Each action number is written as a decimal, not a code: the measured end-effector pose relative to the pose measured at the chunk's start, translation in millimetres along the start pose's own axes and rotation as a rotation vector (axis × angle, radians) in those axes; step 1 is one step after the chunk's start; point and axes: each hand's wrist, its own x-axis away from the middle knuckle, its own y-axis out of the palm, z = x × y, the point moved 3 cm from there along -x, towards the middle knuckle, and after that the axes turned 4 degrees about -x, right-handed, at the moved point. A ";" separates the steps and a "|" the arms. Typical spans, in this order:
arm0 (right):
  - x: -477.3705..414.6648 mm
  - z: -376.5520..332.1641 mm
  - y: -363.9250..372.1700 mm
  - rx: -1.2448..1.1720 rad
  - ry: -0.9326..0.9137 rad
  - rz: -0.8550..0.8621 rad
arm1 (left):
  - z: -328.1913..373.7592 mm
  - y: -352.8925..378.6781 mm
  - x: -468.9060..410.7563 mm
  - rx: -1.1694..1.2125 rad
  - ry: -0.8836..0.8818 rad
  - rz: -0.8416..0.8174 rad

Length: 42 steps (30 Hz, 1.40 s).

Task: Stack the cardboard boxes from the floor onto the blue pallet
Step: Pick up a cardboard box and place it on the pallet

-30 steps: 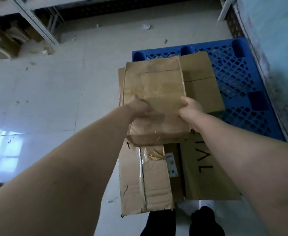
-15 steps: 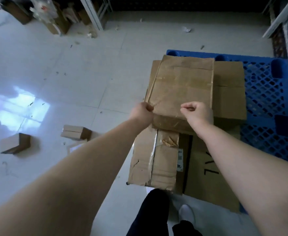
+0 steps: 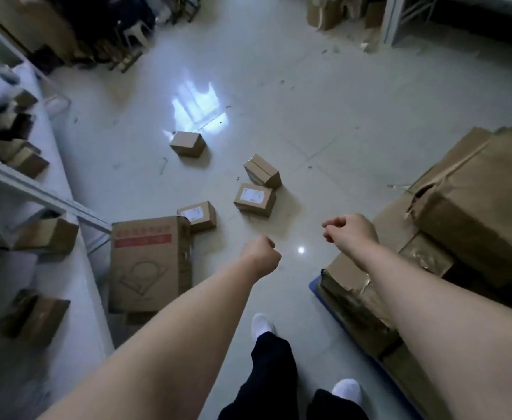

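- My left hand [image 3: 262, 256] and right hand [image 3: 350, 234] are loosely curled, holding nothing.
- Stacked boxes [image 3: 473, 219] cover the blue pallet [image 3: 314, 284] at right.
- Five boxes: large box [image 3: 148, 265] and four small boxes [image 3: 253, 200] mid-frame await on the floor [image 3: 279, 86].

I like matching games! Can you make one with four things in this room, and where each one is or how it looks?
Things:
1. big box with a red stripe
2. torn boxes
3. left hand
4. shoes

Clues:
A. white
B. stacked on the right
C. empty fist
D. on the floor by the left shelves

Pairs: 1-D, 2-B, 3-C, 4-A
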 end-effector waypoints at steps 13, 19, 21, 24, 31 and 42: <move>-22.0 -83.4 308.6 0.107 0.079 -0.300 | -290.7 -140.7 -98.9 0.168 -0.366 0.090; -39.1 -78.3 408.2 0.154 0.201 -0.380 | -388.3 -183.3 -147.7 0.204 -0.514 0.097; -55.6 -76.9 433.5 0.171 0.229 -0.380 | -414.9 -186.6 -166.5 0.225 -0.571 0.094; -83.2 -78.3 472.6 0.196 0.247 -0.387 | -445.2 -185.6 -198.3 0.268 -0.651 0.063; -178.6 -73.3 585.8 0.221 0.313 -0.466 | -510.3 -180.3 -311.6 0.409 -0.788 0.038; -281.7 25.4 738.4 0.321 0.371 -0.532 | -666.2 -153.3 -508.1 0.466 -1.007 0.267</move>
